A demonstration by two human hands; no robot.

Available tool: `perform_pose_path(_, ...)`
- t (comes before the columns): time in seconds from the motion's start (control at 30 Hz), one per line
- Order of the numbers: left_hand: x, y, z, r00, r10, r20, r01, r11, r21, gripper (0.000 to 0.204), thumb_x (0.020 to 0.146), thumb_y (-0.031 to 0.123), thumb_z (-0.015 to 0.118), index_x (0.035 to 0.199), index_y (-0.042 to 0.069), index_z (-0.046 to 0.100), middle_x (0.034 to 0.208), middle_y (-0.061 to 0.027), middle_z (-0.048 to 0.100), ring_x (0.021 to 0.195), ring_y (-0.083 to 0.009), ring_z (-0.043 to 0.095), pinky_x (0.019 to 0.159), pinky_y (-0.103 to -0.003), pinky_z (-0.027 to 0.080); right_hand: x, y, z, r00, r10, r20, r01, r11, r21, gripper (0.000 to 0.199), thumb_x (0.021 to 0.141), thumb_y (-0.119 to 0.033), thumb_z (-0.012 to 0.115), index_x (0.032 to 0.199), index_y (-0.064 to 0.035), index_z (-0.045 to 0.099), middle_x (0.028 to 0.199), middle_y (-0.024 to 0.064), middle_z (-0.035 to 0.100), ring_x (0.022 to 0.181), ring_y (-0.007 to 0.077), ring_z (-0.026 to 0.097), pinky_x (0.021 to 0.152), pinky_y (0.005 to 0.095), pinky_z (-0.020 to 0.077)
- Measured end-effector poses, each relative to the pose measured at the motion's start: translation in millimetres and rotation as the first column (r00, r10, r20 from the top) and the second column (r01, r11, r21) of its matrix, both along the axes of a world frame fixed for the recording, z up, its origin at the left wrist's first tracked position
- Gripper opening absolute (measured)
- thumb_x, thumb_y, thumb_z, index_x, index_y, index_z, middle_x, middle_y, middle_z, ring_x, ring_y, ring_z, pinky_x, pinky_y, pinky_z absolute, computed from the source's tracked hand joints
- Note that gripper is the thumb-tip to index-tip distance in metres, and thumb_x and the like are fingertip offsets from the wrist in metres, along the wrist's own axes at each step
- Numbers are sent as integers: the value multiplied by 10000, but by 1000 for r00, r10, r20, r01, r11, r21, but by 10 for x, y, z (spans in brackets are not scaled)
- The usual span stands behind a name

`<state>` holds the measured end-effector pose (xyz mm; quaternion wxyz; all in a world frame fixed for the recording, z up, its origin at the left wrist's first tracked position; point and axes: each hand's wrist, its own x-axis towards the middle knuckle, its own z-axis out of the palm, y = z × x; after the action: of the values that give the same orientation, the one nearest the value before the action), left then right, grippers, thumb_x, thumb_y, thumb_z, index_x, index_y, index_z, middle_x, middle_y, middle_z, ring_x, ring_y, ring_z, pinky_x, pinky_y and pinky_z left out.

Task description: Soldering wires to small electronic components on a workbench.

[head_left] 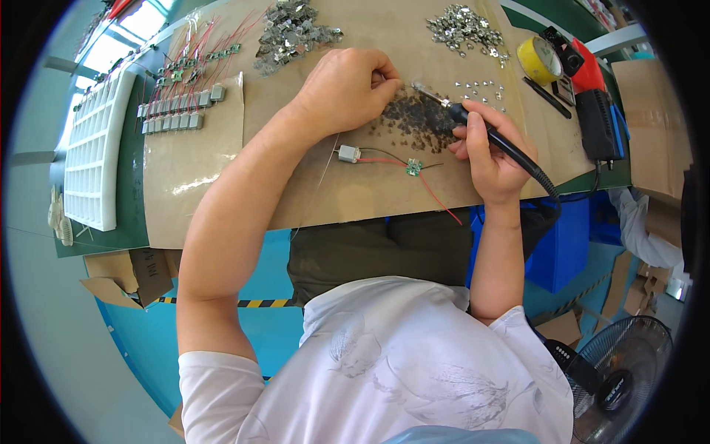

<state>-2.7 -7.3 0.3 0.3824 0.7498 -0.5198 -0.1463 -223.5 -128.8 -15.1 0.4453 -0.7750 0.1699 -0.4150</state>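
Beside the scorched patch (414, 118), right hand (488, 152) gripped a soldering iron (473, 122), left fingers (381, 78) pinched shut; its hot tip risked burning them.

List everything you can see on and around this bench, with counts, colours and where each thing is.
soldering iron: one, black handle, in the right hand, tip at the scorched patch
scorched patch: one, dark, bench centre
small motor: one, grey, below the left hand, wired to the board
circuit board: one, green, bench centre, red and black leads
metal parts: two heaps, silvery, far edge
wired motors: many, grey with red wires, far left
grid tray: one, white, left end
tape roll: one, yellow, far right
iron station: one, black and red, right end
fan: one, black, floor at lower right
left hand: fist resting beside the patch, contents hidden
right hand: gripping the iron
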Motion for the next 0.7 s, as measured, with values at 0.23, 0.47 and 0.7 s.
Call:
perform_pose_path(0.23,2,-5,-60,998,-9,56,10,1000,-21,196,910,199,747,979,19,783,798,-130,760,747,-259,727,737,-384,584,10,-27,-9,1000,4,7,-4,1000,-26,162,971,-50,725,1104,24,779,777,84,756,614,99,722,557,203,556)
perform_pose_path(0.47,-8,5,-58,995,-12,96,16,999,-34,180,928,176,753,997,13,784,777,-125,748,697,-210,716,696,-345,570,3,24,35,1000,-2,-26,2,1000,-24,159,967,-43,725,1101,24,778,767,77,753,617,100,723,560,211,561)
perform_pose_path(0.7,-22,-20,-68,991,-11,133,16,999,-38,174,930,178,755,999,22,789,777,-138,748,694,-248,725,702,-353,578,13,-7,8,1000,-3,-9,3,1000,4,161,971,-52,726,1105,21,777,773,82,757,614,99,723,553,214,557)
